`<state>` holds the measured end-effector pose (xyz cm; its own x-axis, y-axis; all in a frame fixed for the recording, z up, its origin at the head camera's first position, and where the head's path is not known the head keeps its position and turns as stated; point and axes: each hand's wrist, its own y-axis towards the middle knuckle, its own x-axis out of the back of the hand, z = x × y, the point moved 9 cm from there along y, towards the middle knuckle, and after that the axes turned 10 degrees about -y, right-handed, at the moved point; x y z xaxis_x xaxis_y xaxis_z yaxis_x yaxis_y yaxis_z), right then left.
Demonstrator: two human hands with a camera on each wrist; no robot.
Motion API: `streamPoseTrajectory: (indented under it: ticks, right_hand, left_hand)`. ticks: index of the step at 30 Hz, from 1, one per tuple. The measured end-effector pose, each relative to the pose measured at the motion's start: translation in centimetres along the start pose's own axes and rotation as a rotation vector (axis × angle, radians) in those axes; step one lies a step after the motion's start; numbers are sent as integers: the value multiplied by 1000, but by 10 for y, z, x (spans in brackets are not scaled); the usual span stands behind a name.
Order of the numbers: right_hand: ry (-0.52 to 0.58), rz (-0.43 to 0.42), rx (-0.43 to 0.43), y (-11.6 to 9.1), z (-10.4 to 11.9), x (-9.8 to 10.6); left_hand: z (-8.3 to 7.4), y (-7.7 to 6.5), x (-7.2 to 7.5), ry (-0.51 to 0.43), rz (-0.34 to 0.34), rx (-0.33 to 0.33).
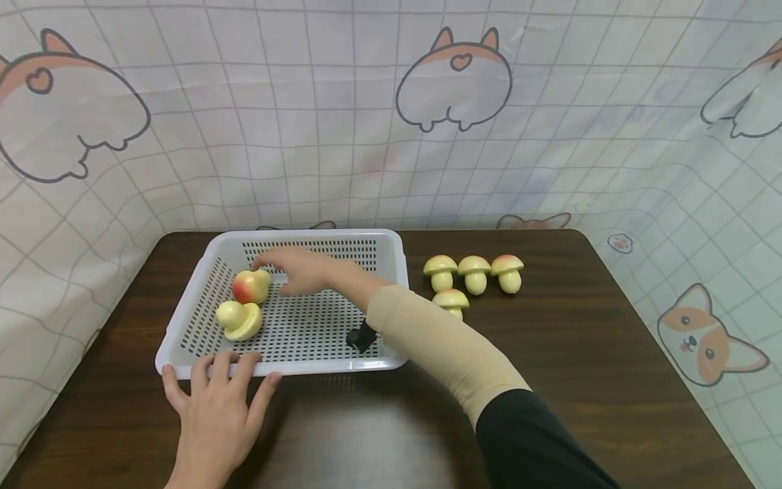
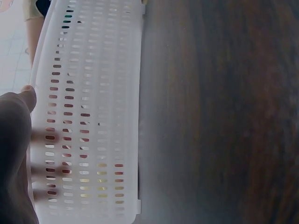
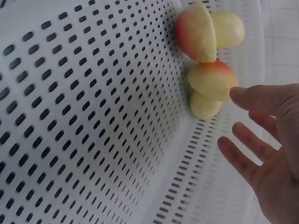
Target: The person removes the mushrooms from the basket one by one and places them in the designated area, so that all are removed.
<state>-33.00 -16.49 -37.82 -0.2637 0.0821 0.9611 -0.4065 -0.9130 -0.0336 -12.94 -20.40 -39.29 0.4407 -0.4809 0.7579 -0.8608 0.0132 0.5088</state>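
Observation:
A white perforated plastic basket (image 1: 305,369) stands on the table. My left hand (image 1: 216,407) rests at its near left rim, fingertips bent over the edge to the inside. In the left wrist view, finger shadows show through the basket wall (image 2: 93,116). Inside, at the left end, lie two yellow toy mushrooms with red blush, the farther one (image 1: 250,286) and the nearer one (image 1: 239,320). My right hand (image 1: 305,269) is over the basket with its fingers apart and nothing held. The right wrist view shows its thumb tip beside one mushroom (image 3: 212,81); contact is unclear.
Several similar mushrooms stand on the table right of the basket, three in a row with a middle one (image 1: 474,274) and one nearer (image 1: 451,302). A small black device (image 1: 362,337) is at my right wrist. A patterned cloth (image 1: 366,170) hangs behind the dark wooden table (image 1: 580,380).

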Motion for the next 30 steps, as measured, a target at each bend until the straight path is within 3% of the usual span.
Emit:
streamPoseTrajectory:
  ticks: [14, 23, 30]
  right_hand:
    - [37, 155, -99, 19, -5, -31]
    - [72, 138, -66, 27, -8, -40]
    - [-3, 126, -38, 36, 1, -41]
  left_hand:
    - [0, 1, 2, 3, 0, -3]
    - [-1, 0, 2, 1, -22, -18]
    - [0, 0, 2, 2, -16, -9]
